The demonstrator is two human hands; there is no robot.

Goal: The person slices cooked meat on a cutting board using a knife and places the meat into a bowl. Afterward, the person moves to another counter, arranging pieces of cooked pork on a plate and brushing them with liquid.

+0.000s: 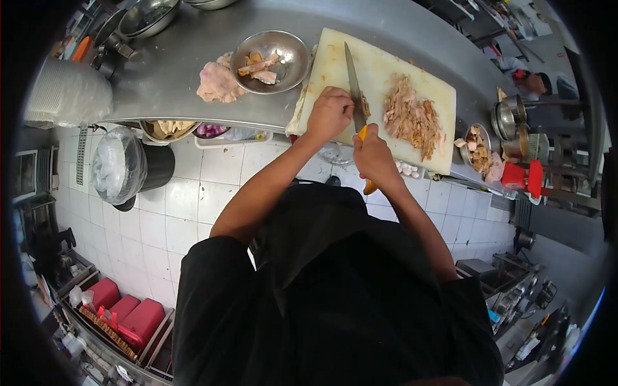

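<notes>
One wrapped stack of clear plastic containers (64, 93) stands far to the left of the white cutting board (380, 64), on the stainless-steel counter (170, 83). Below the counter and well left of the board is a dark bin (161, 168) with a clear plastic liner (116, 161) over its mouth. Nearer the board's left side lies a pale pink heap of meat (219, 82), and between it and the board is a steel bowl (293, 53) with a few browned meat pieces (261, 67) inside.

Over the board's left part, the left hand (329, 114) has its fingers curled, knuckles up, just beside the blade (I cannot tell whether the fingertips pinch anything). Next comes the knife (351, 71), its long blade lying across the board and pointing to the far edge, with a small bit of meat (365, 106) by it. At the board's near edge the right hand (375, 154) is wrapped around the knife's yellow handle. Chopped meat strips (412, 117) cover the board's right half; beyond its right edge sits another bowl of meat chunks (476, 153).
</notes>
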